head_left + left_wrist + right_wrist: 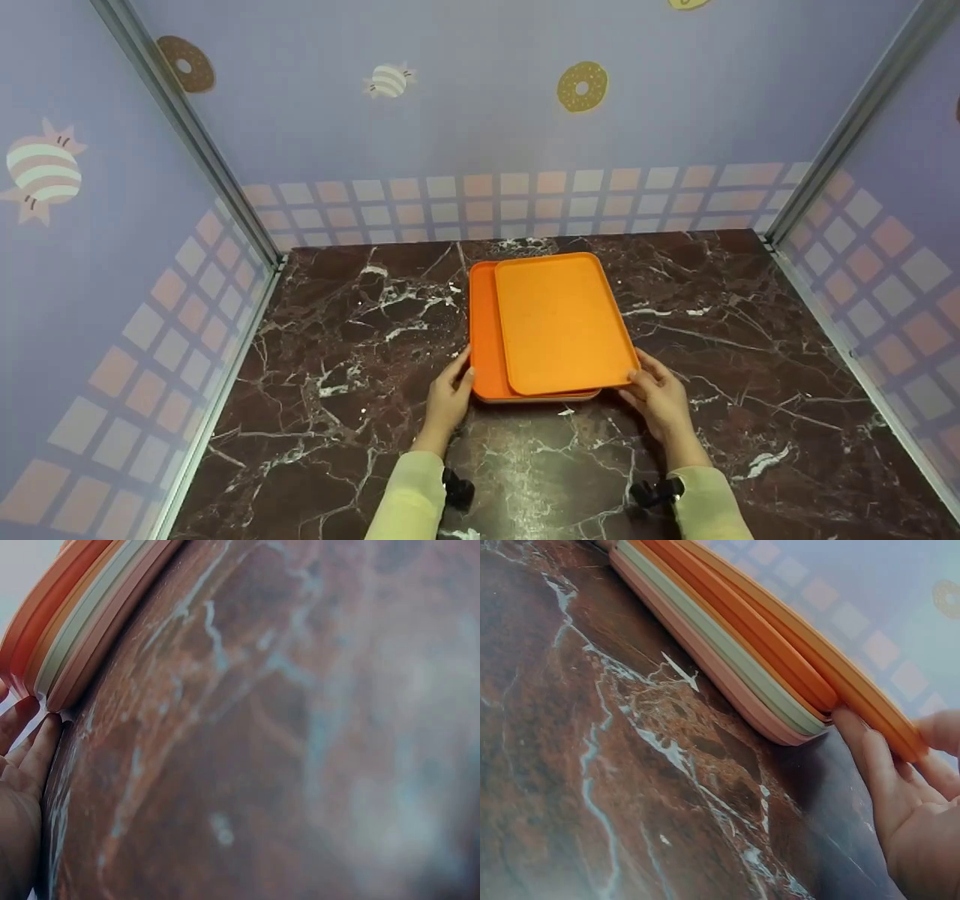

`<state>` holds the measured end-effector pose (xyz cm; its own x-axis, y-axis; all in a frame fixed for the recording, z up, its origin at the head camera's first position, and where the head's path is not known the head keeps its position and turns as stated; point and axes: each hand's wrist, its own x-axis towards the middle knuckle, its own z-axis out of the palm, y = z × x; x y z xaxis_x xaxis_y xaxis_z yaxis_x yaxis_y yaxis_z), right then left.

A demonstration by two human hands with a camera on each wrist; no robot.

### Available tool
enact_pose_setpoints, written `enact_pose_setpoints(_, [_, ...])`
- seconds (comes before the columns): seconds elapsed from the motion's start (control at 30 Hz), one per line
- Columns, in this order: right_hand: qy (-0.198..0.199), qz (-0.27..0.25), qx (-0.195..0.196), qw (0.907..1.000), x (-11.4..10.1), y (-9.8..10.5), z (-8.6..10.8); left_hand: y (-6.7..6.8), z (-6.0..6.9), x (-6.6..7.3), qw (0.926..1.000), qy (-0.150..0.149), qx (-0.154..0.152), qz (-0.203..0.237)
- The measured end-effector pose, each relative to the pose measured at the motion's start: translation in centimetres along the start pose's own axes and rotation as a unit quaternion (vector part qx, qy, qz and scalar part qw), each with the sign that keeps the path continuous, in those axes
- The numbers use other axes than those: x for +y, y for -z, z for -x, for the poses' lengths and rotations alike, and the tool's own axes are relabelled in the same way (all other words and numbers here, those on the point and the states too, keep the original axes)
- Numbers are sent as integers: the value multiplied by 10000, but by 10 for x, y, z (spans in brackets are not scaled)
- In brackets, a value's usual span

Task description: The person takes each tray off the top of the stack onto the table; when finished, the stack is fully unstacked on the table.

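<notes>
A yellow-orange tray (pixel 566 322) lies skewed on top of a stack, its right side raised and sticking out past the tray below. My right hand (pixel 664 405) pinches its near right corner between thumb and fingers. Under it, a red-orange tray (pixel 486 337) shows along the left. My left hand (pixel 448 397) holds the stack's left side near the front corner. Beneath the orange trays, the right wrist view shows a pale green tray (pixel 742 682) and a pink tray (pixel 712 682) at the bottom.
The stack rests on a dark marbled table (pixel 337 465). Lilac walls (pixel 480 127) with sweets and checks stand behind and on both sides, joined by grey metal posts (pixel 202 150).
</notes>
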<state>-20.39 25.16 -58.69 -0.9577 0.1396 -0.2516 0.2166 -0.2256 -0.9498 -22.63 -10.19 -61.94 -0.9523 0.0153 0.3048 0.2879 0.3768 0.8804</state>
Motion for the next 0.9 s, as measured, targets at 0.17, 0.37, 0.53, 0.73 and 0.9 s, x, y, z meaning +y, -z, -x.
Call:
enact_pose_setpoints(0.17, [125,-330,11,9994,-1,7,0,-1,-1,0,10000,-3,8,68])
enact_pose_setpoints(0.37, [145,-644,101,9978,-5,21,3,-2,-2,-1,9999,-84,1,59])
enact_pose_setpoints(0.53, [298,-867,137,9957,-8,35,4,-1,-1,-2,10000,-50,-8,65])
enact_pose_setpoints(0.73, [432,-1602,226,9859,-9,53,6,0,-1,-1,10000,22,27,44])
enact_pose_setpoints(0.9, [596,-1998,199,9778,-13,72,8,0,-1,-1,10000,-4,-4,64])
